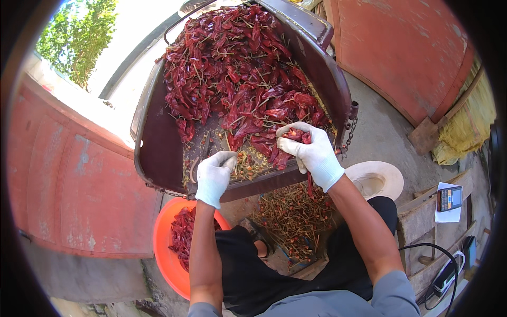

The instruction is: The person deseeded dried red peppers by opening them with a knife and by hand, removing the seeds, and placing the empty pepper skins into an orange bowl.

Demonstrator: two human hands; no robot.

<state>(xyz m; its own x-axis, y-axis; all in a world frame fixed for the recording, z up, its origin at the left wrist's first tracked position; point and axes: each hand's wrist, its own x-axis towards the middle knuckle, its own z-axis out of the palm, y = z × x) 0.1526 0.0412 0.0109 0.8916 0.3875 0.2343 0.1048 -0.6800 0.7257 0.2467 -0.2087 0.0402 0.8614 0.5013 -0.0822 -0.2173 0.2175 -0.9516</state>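
Chilli in hand: a few dried, wrinkled dark-red chilli peppers, held at the near right edge of the pile, above the cart's lip.
Right hand: white knit-gloved right hand; fingers curled closed around the peppers.
Left hand: white knit-gloved left hand; resting on the cart floor just left of the pile's near edge, fingers bent together at the tips; whether they pinch anything cannot be told.
Pile: large heap of dried red chillies with pale stems, filling the far and middle part of the cart.
Cart: dark brown, worn metal cart bed with raised rim; seeds and stem bits lie on its bare floor near the hands.
Basin: round orange plastic basin below the left forearm, holding red chillies.
Waste: mound of plucked stems on the ground between the person's knees.
Hat: pale straw hat on the ground, right of the right forearm.
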